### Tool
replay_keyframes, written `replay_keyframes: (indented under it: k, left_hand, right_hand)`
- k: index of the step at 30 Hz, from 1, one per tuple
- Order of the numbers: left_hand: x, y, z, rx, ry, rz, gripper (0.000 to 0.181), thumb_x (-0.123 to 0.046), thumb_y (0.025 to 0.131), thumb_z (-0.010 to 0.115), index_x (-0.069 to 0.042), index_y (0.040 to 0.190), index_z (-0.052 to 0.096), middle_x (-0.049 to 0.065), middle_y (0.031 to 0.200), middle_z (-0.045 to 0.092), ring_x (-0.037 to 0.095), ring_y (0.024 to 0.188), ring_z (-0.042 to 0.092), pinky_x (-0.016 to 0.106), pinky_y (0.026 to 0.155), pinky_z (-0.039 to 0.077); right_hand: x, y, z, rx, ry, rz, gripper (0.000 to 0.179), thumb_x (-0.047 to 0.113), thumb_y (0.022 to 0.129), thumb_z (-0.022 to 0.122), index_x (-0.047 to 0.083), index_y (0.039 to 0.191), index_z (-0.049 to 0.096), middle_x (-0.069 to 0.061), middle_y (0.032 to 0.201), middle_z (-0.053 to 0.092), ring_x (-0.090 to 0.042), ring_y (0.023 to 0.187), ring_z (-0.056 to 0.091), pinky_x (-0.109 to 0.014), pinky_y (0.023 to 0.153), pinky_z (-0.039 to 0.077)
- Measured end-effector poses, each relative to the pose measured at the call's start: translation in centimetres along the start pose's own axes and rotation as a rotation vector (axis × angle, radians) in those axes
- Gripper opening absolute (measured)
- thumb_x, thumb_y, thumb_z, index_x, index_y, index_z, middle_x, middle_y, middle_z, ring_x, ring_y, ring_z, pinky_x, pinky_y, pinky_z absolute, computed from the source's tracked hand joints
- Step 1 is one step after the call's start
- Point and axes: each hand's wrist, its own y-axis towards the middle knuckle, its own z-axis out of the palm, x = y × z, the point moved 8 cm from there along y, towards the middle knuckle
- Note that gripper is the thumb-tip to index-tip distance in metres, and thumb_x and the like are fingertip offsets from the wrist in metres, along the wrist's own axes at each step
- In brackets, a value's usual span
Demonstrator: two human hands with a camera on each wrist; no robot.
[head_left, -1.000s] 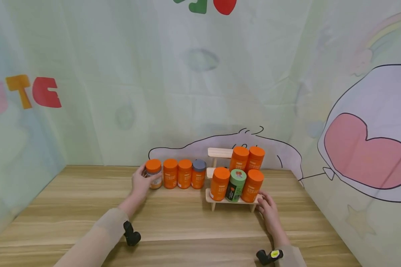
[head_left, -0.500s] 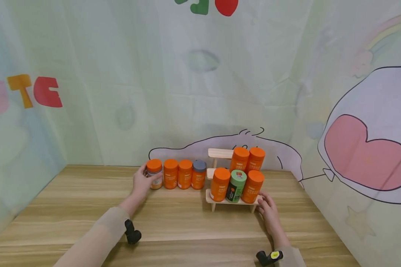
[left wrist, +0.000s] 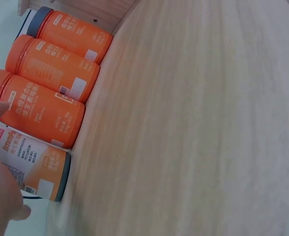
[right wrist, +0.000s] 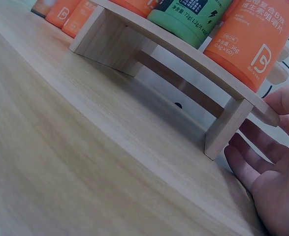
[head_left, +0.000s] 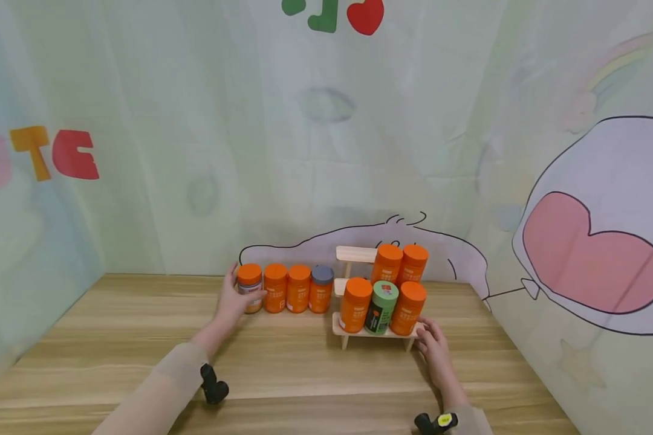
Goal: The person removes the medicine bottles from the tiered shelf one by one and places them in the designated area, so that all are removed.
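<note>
The left hand [head_left: 230, 309] stands around the leftmost supplement jar [head_left: 250, 277], with straight, spread fingers. Its thumb reaches across the jar's front to the orange jar [head_left: 275, 290] beside it, as the left wrist view also shows. A wooden tiered rack [head_left: 378, 335] stands to the right. On its front tier, a green-lidded jar [head_left: 382, 302] sits between two orange jars. The right hand [head_left: 436, 356] holds the right end of the rack's lowest board. In the right wrist view, curled fingers lie by the board's end [right wrist: 272, 115] and its leg [right wrist: 228, 128].
Another orange jar [head_left: 298, 290] and a dark-lidded jar [head_left: 321, 290] continue the row up to the rack. Two orange jars [head_left: 387, 263] stand higher on the rack. A printed curtain [head_left: 283, 193] hangs behind the wooden table [head_left: 283, 374].
The left thumb has shifted down and forward across the leftmost jar, uncovering more of its label. The right hand and rack look still. The head view has tilted slightly.
</note>
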Motion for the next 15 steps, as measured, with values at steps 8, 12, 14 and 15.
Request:
replay_keyframes:
  k: [8, 12, 14, 15]
  left_hand:
    - [-2.3, -0.5, -0.1, -0.084, -0.093, 0.124, 0.113, 0.002, 0.079, 0.076, -0.017, 0.157, -0.003, 0.019, 0.163, 0.011, 0.038, 0.150, 0.010, 0.058, 0.121, 0.005]
    - [-4.4, -0.6, 0.2, -0.134, -0.132, 0.221, 0.098, 0.000, 0.080, 0.076, -0.010, 0.156, 0.014, 0.016, 0.160, 0.023, 0.032, 0.149, 0.016, 0.054, 0.122, 0.007]
    - [-5.7, -0.9, 0.6, -0.168, -0.140, 0.300, 0.086, 0.001, 0.081, 0.075, -0.003, 0.151, 0.026, 0.018, 0.156, 0.031, 0.032, 0.146, 0.023, 0.051, 0.122, 0.011]
    - [-6.3, -1.1, 0.9, -0.184, -0.143, 0.342, 0.079, 0.002, 0.081, 0.073, 0.000, 0.148, 0.032, 0.018, 0.153, 0.036, 0.032, 0.144, 0.026, 0.050, 0.121, 0.014]
  right_hand:
    - [-0.2, 0.3, 0.2, 0.005, 0.030, -0.029, 0.035, 0.010, 0.101, 0.038, -0.007, 0.132, 0.042, -0.013, 0.125, 0.036, 0.001, 0.089, 0.051, -0.015, 0.077, 0.049]
    - [-0.3, 0.4, 0.0, 0.002, 0.041, -0.033, 0.032, 0.009, 0.101, 0.039, -0.004, 0.129, 0.045, -0.008, 0.118, 0.040, 0.001, 0.087, 0.052, -0.015, 0.077, 0.050]
    - [-0.2, 0.3, 0.0, 0.002, 0.043, -0.035, 0.030, 0.010, 0.101, 0.040, -0.002, 0.128, 0.046, -0.005, 0.114, 0.041, 0.000, 0.086, 0.053, -0.015, 0.077, 0.050]
    - [-0.2, 0.3, -0.1, 0.003, 0.040, -0.036, 0.029, 0.010, 0.101, 0.040, -0.002, 0.127, 0.047, -0.004, 0.114, 0.041, 0.000, 0.086, 0.053, -0.015, 0.077, 0.050]
